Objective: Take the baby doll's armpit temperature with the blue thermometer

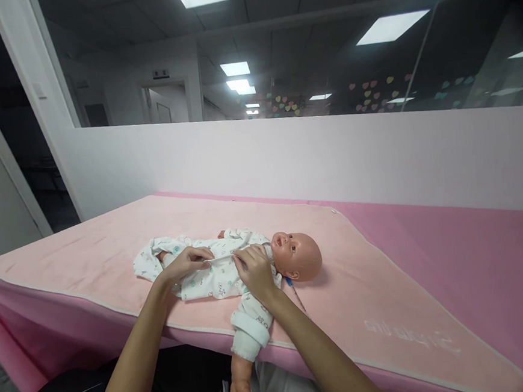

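Observation:
A baby doll lies on its back, its head to the right and one arm hanging over the near table edge. It wears a white printed baby garment with folded cuffs. My left hand pinches the garment's front edge around the doll's belly. Higher up, at the chest, my right hand has its fingers closed on the same edge. Between the two hands the fabric edge is drawn into a line. Whether a fastener sits under my fingertips is too small to tell.
A peach blanket covers much of the table over a pink cloth. Beside the doll's neck lies a thin stick-like item with a blue end. Behind the table stands a white wall with a window above it.

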Available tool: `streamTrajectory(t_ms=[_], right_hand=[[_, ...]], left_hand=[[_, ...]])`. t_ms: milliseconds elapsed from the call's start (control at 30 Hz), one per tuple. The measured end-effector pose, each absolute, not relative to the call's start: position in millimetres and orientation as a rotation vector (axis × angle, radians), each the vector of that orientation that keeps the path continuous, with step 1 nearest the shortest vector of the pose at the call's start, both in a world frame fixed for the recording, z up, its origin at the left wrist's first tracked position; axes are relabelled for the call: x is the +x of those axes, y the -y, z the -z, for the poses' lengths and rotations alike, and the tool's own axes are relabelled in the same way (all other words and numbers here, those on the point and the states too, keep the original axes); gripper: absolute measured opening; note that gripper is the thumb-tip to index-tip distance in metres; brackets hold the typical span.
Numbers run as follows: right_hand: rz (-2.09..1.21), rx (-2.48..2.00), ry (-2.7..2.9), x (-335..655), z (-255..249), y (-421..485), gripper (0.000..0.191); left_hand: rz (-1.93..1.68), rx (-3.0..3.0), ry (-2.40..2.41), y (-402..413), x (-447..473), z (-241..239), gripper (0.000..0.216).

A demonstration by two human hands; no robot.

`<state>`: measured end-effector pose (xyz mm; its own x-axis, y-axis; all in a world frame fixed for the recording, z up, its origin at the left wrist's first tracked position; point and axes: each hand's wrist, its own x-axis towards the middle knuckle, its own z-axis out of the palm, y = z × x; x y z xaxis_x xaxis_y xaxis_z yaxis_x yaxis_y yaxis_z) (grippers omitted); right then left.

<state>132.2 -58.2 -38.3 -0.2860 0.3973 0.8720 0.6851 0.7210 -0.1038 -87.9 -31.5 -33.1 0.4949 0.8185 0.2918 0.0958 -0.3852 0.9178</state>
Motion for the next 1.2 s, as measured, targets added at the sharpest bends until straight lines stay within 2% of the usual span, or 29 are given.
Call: streamTrajectory(t_ms=[1200], right_hand=[[0.380,-0.821,1.904,132.9,36.7,58.7,0.011]], left_hand=[[-0.948,1.873,-0.802,29.0,-89.3,35.9,0.016]])
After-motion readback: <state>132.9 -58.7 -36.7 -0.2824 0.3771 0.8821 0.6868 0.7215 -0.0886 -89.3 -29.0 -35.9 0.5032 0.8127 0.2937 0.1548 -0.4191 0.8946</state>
